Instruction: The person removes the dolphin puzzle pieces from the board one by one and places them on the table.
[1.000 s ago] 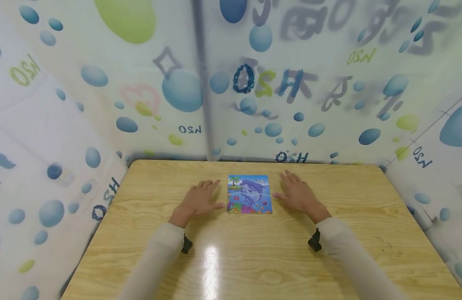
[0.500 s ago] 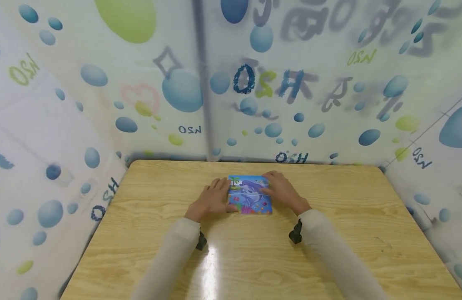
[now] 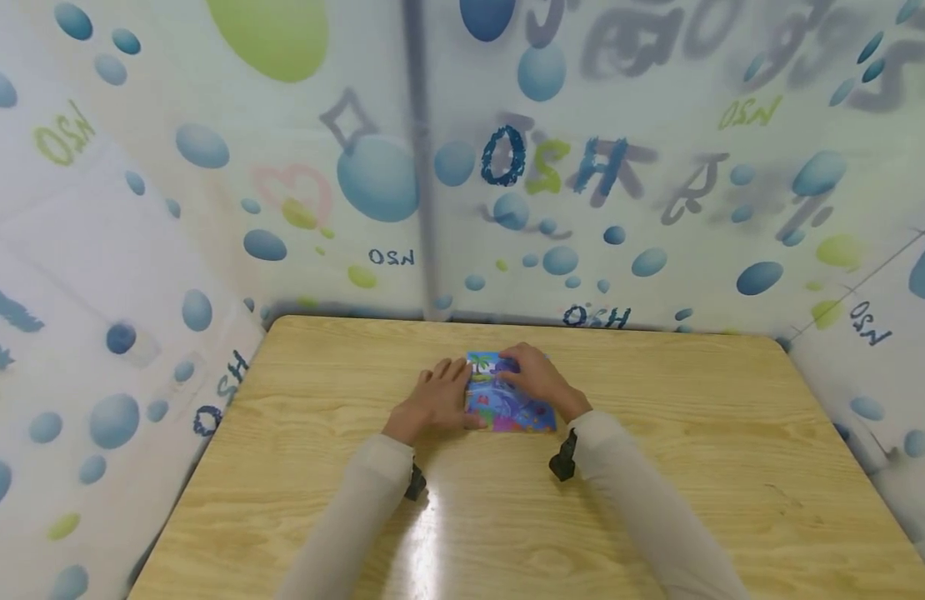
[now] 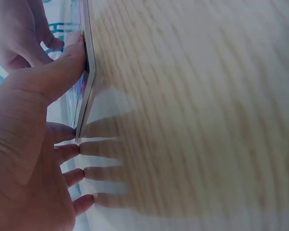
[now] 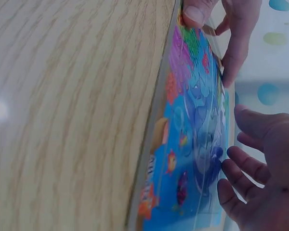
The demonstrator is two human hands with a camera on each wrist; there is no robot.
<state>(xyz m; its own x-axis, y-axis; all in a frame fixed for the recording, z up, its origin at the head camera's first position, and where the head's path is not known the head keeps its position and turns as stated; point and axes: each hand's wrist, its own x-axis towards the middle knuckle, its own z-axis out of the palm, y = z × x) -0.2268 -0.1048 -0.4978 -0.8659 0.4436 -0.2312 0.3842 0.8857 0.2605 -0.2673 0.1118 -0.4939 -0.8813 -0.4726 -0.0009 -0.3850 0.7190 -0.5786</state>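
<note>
A flat, square jigsaw puzzle with a dolphin and sea picture lies on the wooden table. My left hand is at its left side. In the left wrist view, the left thumb rests on the puzzle's face near a corner, while the other fingers spread out with their tips at the edge and tabletop. Over the puzzle's upper right part reaches my right hand. Its fingers are loosely bent, with the tips at the picture surface in the right wrist view. Nothing shows gripped in it.
A pale wall covering with blue and green dots and lettering stands along the table's far edge and both sides. Dark wrist devices sit at the sleeve cuffs. A bright light reflection lies on the near tabletop.
Both hands have moved inward from beside the puzzle. The left now touches its left edge; the right has slid leftward over its upper part. The view has shifted slightly.
</note>
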